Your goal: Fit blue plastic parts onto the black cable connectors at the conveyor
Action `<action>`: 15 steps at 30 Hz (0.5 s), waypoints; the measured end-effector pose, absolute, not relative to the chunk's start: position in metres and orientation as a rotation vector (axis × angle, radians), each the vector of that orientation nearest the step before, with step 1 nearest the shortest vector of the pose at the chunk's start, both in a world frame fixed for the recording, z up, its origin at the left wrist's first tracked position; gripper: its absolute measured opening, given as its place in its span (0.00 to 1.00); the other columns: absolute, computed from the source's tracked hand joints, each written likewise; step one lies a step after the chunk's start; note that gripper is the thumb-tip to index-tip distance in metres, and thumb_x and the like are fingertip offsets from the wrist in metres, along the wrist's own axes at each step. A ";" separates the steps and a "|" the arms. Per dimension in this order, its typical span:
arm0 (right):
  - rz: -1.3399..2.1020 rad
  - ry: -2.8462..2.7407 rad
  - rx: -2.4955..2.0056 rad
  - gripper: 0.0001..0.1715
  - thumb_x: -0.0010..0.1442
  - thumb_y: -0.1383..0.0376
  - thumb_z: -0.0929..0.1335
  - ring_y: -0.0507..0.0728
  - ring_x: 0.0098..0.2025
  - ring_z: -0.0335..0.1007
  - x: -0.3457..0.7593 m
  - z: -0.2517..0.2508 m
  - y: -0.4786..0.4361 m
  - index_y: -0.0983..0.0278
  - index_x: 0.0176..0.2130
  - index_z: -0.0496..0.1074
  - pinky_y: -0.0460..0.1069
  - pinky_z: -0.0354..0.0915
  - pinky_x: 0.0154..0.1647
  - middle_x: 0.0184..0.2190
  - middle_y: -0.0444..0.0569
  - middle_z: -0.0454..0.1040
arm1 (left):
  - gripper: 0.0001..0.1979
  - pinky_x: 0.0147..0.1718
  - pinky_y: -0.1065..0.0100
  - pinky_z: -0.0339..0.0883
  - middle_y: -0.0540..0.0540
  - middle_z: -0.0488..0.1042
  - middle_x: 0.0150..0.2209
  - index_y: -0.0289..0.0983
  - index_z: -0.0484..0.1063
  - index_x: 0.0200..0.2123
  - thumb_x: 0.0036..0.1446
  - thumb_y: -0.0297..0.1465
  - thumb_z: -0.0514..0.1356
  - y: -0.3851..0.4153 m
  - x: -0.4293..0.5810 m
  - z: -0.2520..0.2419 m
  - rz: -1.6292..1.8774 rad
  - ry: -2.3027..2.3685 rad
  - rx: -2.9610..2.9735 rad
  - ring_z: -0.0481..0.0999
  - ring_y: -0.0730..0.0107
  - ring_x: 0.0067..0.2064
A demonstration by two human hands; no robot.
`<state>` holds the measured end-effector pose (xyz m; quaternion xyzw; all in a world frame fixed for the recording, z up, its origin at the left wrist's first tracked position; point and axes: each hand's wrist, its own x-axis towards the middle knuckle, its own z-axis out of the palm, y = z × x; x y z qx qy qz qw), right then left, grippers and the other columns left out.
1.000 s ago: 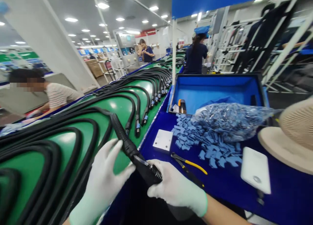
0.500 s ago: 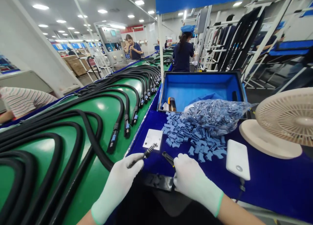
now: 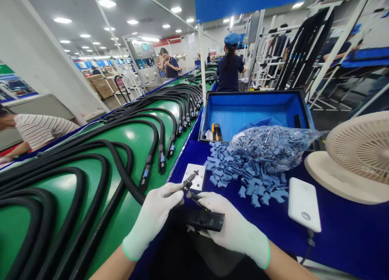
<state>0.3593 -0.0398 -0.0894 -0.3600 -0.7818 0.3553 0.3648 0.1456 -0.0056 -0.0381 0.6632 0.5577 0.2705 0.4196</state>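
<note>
My left hand (image 3: 164, 201), in a white glove, is closed around a slim black connector end (image 3: 191, 179) with a ribbed, metallic-looking tip. That tip lies over a small white plate (image 3: 197, 170) with holes. My right hand (image 3: 226, 217), gloved too, is closed on a pair of pliers (image 3: 194, 197) with dark jaws and a yellow mark. The jaws are close to the connector end, near my left fingertips; whether they touch cannot be made out. A black rectangular piece (image 3: 206, 220) lies against my right palm, its kind unclear.
Loose blue plastic clips (image 3: 252, 187) spill from a clear bag (image 3: 270, 146) before a blue bin (image 3: 255, 94). A white power bank (image 3: 304, 203) and beige fan (image 3: 361, 150) stand right. Black hoses (image 3: 100, 166) cover the green belt at left. Co-workers are beyond.
My right hand has moved left with the pliers, bringing the jaws to the connector end. The black piece has turned and sits nearer my right palm. The view has shifted slightly.
</note>
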 end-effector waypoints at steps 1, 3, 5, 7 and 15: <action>0.891 -2.011 -0.886 0.10 0.57 0.71 0.69 0.60 0.43 0.75 0.358 -0.090 -0.038 0.60 0.40 0.74 0.53 0.70 0.49 0.39 0.50 0.78 | 0.14 0.47 0.65 0.68 0.47 0.81 0.44 0.40 0.82 0.45 0.61 0.34 0.58 -0.005 0.146 -0.038 0.667 1.390 1.683 0.78 0.57 0.45; 0.857 -2.005 -0.860 0.12 0.57 0.72 0.69 0.60 0.44 0.75 0.358 -0.089 -0.037 0.60 0.41 0.74 0.53 0.70 0.51 0.40 0.50 0.78 | 0.15 0.47 0.66 0.68 0.47 0.81 0.45 0.39 0.82 0.46 0.62 0.34 0.57 -0.005 0.146 -0.039 0.661 1.388 1.709 0.78 0.58 0.46; 0.834 -2.005 -0.870 0.12 0.57 0.71 0.69 0.60 0.44 0.76 0.358 -0.087 -0.036 0.60 0.42 0.74 0.53 0.70 0.53 0.40 0.50 0.78 | 0.14 0.47 0.66 0.67 0.47 0.80 0.45 0.40 0.81 0.45 0.63 0.34 0.57 -0.005 0.146 -0.040 0.664 1.384 1.720 0.77 0.58 0.47; 0.814 -2.015 -0.877 0.12 0.58 0.70 0.69 0.60 0.44 0.75 0.359 -0.084 -0.036 0.60 0.42 0.74 0.54 0.70 0.54 0.40 0.50 0.78 | 0.13 0.46 0.66 0.67 0.48 0.80 0.42 0.40 0.81 0.44 0.63 0.35 0.58 -0.005 0.146 -0.042 0.666 1.391 1.706 0.77 0.59 0.46; 0.801 -2.043 -0.943 0.02 0.62 0.67 0.68 0.59 0.44 0.74 0.356 -0.088 -0.037 0.62 0.37 0.73 0.53 0.69 0.54 0.38 0.50 0.76 | 0.11 0.45 0.64 0.68 0.48 0.79 0.40 0.40 0.80 0.39 0.62 0.38 0.60 -0.007 0.143 -0.043 0.638 1.398 1.681 0.77 0.58 0.44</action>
